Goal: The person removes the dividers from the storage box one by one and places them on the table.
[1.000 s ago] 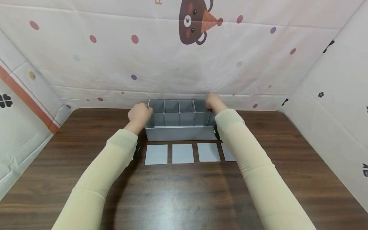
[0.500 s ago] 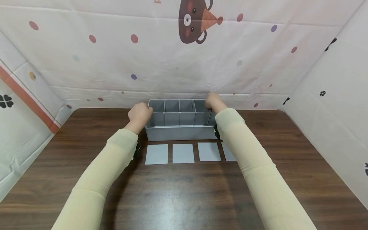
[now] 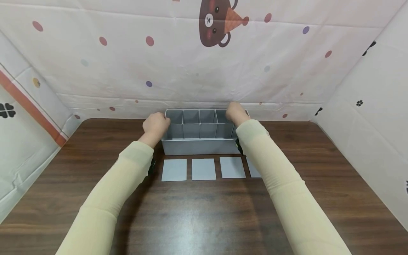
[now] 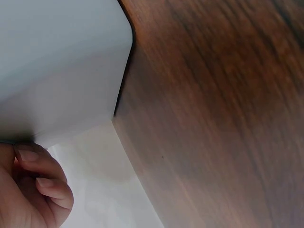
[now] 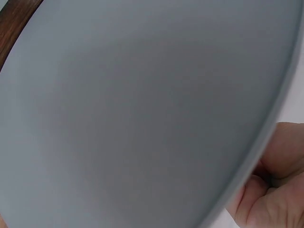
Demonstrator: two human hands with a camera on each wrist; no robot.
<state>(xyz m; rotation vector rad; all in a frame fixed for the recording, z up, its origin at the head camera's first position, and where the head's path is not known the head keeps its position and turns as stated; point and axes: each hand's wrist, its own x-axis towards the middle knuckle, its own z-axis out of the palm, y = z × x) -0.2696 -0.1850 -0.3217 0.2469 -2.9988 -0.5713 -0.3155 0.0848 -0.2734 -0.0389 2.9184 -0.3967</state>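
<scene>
A long grey organizer box (image 3: 202, 146), divided into several compartments, stands upright at the back of the table. My left hand (image 3: 155, 125) grips its left end wall; in the left wrist view, curled fingers (image 4: 45, 168) meet the wall's edge. Over the rightmost compartments my right hand (image 3: 237, 113) is curled with fingertips down, at the box's top. Whether it pinches a divider or the rim is hidden. The right wrist view is mostly filled by the box wall (image 5: 142, 118), with the curled right hand (image 5: 278, 185) beyond its rim. The visible compartments hold nothing.
In front of the box, several white square cards lie in a row: a left card (image 3: 174, 170), a second card (image 3: 204, 169), a third (image 3: 232, 167), and a right card (image 3: 253, 170) partly covered by my right sleeve. A patterned cloth wall (image 3: 191, 71) rises right behind the box.
My right hand has shifted slightly left, and the box's right rim corner now shows beside it. The left hand keeps its place; the head view has tilted a little.
</scene>
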